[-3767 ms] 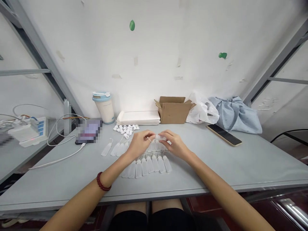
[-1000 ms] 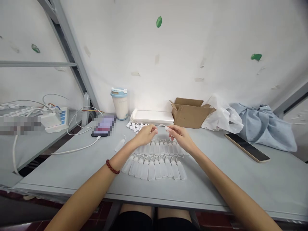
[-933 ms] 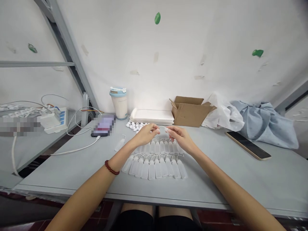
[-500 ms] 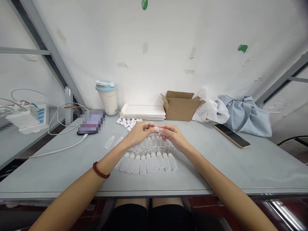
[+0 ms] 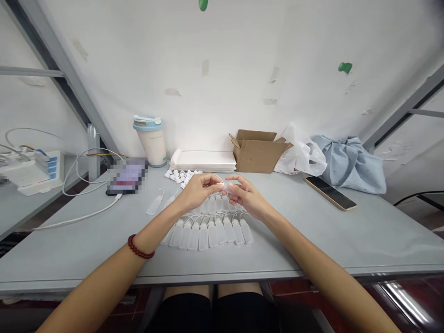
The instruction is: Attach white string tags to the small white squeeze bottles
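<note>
Above the rows on the table, my left hand (image 5: 196, 193) and my right hand (image 5: 249, 198) meet at one small translucent plastic bottle (image 5: 227, 188). Thumb and fingers of the left pinch its white top end, while the right grips its body, largely covered by the fingers. In front lies a row of similar bottles (image 5: 203, 237) with thin curved white tubes. A second row (image 5: 218, 206) sits behind, partly hidden by my hands. To the left a single bottle (image 5: 155, 203) lies apart. Beyond my left hand is a pile of small white caps (image 5: 182, 177).
Along the wall stand a lidded cup (image 5: 151, 143), a stack of white sheets or envelopes (image 5: 204, 161), a cardboard box (image 5: 258, 155), a plastic bag (image 5: 300, 155) and a blue cloth bag (image 5: 350, 164). One phone (image 5: 329, 193) lies right; another, cabled (image 5: 126, 178), lies left.
The right hand's fingers have shifted on the bottle, its index finger lifting slightly. The left hand keeps its pinch. The whole view has moved a little.
</note>
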Tool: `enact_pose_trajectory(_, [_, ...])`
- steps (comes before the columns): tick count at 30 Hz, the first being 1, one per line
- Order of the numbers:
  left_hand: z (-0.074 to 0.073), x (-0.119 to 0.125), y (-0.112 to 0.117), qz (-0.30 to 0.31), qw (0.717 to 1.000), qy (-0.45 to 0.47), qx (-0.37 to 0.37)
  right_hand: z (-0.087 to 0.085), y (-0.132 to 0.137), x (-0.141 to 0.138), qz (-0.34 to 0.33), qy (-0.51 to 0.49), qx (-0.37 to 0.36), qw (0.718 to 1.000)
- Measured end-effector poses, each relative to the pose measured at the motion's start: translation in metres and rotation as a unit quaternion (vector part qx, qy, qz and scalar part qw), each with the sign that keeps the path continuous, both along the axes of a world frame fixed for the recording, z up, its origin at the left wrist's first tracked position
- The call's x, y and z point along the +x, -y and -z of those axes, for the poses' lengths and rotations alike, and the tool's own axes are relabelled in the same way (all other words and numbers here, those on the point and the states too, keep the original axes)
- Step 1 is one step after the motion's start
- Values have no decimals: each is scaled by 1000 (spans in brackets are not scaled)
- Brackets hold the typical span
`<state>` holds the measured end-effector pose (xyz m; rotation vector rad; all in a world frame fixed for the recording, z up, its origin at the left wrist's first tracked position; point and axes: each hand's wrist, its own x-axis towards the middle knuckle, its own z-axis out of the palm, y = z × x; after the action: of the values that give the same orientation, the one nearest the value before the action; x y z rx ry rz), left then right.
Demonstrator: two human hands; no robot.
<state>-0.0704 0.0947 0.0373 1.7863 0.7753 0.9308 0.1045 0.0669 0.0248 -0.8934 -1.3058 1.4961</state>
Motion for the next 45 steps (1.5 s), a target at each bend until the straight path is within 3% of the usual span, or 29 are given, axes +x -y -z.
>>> enact_pose_trajectory(4, [-4,0,1,-24,999,-15,45,-2,2,-2,-8,-16,-17,1000])
enact_pose_trajectory(8, [-5,-2,-2,-22,999,-26,41,-2,3,-2,-22,-29,-54,998])
enact_pose_trajectory(17, [-6,-10,-7,4,990,-55,-132,-1,5,-7,-33,-32,-71,996])
enact_pose_trajectory(25, [-12,-7,0,7,996,-90,26,-2,3,-1,-40,-27,-89,995])
enact_pose_trajectory(33, [-7,-6,-1,-3,993,-113,-19,-3,2,-1,-41,-3,-76,996])
enact_pose_trajectory(40, [-5,-4,-2,30,998,-62,5,-5,3,0,-32,-3,-78,996])
enact_pose_trajectory(45, [-6,-5,0,7,994,-108,-27,-5,3,1,-42,3,-77,996])
